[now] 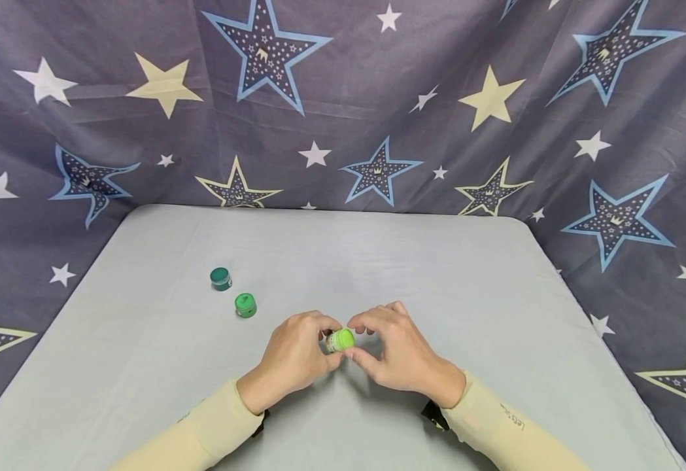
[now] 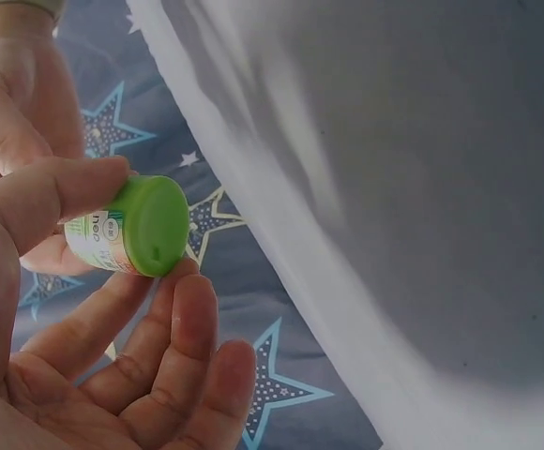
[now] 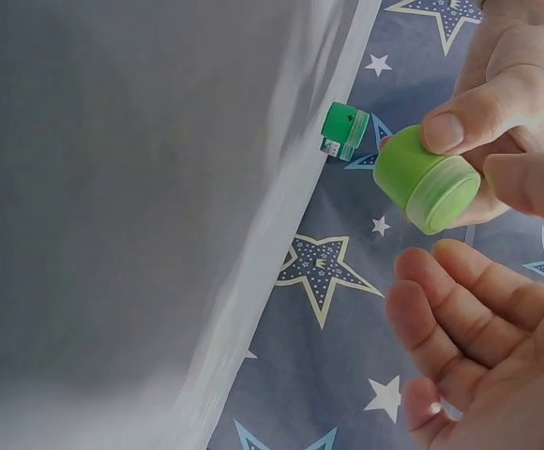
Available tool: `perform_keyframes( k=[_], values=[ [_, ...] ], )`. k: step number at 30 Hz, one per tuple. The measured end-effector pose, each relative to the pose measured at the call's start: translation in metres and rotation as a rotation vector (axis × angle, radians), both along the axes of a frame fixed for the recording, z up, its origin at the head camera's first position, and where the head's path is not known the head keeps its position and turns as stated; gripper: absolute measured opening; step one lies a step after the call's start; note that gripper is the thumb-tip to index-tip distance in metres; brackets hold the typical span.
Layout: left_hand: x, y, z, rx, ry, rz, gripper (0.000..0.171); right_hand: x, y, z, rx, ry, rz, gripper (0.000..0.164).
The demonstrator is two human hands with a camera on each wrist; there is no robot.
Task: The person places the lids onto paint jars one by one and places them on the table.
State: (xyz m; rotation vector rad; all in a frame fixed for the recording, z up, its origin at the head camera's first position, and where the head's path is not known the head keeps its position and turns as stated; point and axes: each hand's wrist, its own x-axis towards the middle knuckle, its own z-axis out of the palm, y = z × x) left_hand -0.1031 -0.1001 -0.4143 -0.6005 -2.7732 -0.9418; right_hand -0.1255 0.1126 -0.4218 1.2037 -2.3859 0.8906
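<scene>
A small lime-green jar (image 1: 341, 339) with a printed label (image 2: 103, 236) is above the table between both hands. My left hand (image 1: 297, 352) grips it between thumb and fingers, its lighter round end (image 3: 445, 194) tilted toward my right hand. My right hand (image 1: 400, 348) is beside that end, fingers spread and relaxed, thumb tip close to the rim. In the right wrist view, the fingers of my right hand (image 3: 478, 323) stand below the jar with a gap. The left fingers partly cover the jar in the head view.
On the table (image 1: 437, 275), left of the hands, stand a green jar (image 1: 245, 305) and, slightly farther back, a dark teal-green jar (image 1: 221, 279). A dark star-patterned cloth (image 1: 331, 85) hangs behind and around the table.
</scene>
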Motion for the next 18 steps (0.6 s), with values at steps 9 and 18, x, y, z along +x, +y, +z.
perform_keyframes(
  k=[9,18],
  values=[
    [-0.005,-0.006,0.000,0.028,-0.001,0.058,0.026,-0.001,0.003,0.001,0.005,0.006,-0.032,0.024],
    [-0.014,-0.019,0.006,0.009,-0.021,0.107,0.029,-0.003,0.005,0.002,0.011,0.012,-0.049,0.024]
  ],
)
